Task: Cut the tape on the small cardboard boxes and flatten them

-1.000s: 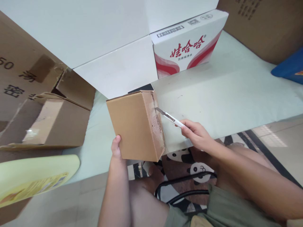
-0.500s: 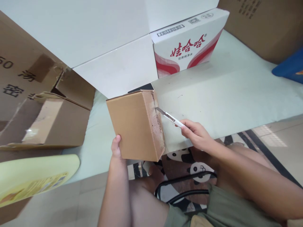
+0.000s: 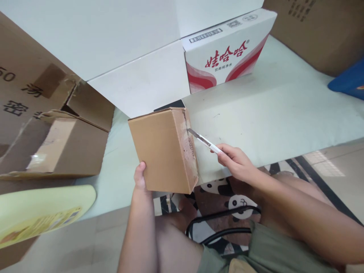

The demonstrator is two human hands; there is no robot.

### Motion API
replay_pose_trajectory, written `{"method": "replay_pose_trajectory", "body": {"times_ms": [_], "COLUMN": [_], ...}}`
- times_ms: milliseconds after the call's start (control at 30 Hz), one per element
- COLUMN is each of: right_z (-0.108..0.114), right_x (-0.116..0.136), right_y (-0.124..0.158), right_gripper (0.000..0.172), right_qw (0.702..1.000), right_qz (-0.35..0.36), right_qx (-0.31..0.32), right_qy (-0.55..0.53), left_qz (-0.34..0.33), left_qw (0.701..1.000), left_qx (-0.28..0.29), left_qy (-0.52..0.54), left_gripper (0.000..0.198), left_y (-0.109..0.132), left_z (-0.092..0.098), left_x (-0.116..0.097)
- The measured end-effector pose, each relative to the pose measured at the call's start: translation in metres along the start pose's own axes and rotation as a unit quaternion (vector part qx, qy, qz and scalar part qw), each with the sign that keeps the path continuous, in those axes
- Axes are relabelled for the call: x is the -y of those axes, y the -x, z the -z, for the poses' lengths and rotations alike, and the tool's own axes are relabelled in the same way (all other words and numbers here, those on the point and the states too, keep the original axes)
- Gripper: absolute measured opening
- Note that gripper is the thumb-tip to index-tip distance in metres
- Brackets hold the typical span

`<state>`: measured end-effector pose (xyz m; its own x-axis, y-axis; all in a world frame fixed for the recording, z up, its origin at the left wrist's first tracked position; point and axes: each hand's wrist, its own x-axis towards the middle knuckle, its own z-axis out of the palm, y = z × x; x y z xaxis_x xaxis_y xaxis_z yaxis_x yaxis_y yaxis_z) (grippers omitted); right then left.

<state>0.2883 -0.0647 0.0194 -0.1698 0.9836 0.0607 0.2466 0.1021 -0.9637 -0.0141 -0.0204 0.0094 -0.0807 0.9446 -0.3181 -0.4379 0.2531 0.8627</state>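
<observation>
My left hand (image 3: 140,176) grips a small brown cardboard box (image 3: 159,149) from below, thumb on its near face, holding it up over the edge of the pale green table (image 3: 273,110). The box's right side carries worn tape. My right hand (image 3: 237,163) is closed round a white utility knife (image 3: 203,141), and the blade tip touches the taped side near the top.
A white carton with red lettering (image 3: 227,53) and a large white box (image 3: 119,49) stand behind. Open brown cartons (image 3: 57,144) lie at the left, a yellow packet (image 3: 36,216) in front of them. A blue object (image 3: 348,81) is at the right edge.
</observation>
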Motion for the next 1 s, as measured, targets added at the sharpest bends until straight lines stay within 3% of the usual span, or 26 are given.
{"method": "replay_pose_trajectory", "body": {"times_ms": [1000], "right_z": [-0.0042], "right_x": [-0.0009], "right_y": [0.0005], "right_gripper": [0.026], "right_qw": [1.0], "right_qz": [-0.016], "right_qx": [0.02], "right_qy": [0.017], "left_qz": [-0.002], "left_qw": [1.0], "left_qx": [0.016], "left_qy": [-0.007], "left_gripper": [0.043], "left_y": [-0.0029], "left_z": [0.0095], "left_x": [0.0047]}}
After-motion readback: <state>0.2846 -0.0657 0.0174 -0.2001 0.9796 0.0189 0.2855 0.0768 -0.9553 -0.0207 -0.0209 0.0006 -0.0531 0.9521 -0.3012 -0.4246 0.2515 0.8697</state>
